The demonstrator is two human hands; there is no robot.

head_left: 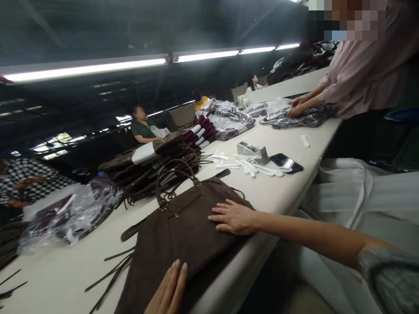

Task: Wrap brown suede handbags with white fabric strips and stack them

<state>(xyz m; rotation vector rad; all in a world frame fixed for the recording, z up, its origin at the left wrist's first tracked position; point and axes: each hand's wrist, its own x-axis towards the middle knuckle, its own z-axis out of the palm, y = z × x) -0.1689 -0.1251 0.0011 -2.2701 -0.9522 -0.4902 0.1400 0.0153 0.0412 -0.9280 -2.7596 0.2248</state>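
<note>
A dark brown handbag (186, 235) lies flat on the white table, its two handles pointing away from me and thin cords trailing off its left side. My right hand (234, 217) rests on the bag's right part, palm down with fingers spread. Low in the view, my left hand (170, 290) touches the bag's near edge with its fingers stretched out; the rest of that hand is cut off by the frame. Neither hand grips anything. A small zip shows below the handles.
Beyond the bag are a stack of folded brown bags (153, 161), white strips (255, 166), a tape dispenser (252, 151) and a phone (286, 162). Plastic-wrapped bags (81, 209) lie left. A co-worker (366, 74) handles a wrapped bag (294, 117) at far right. The table edge (262, 244) runs along my side.
</note>
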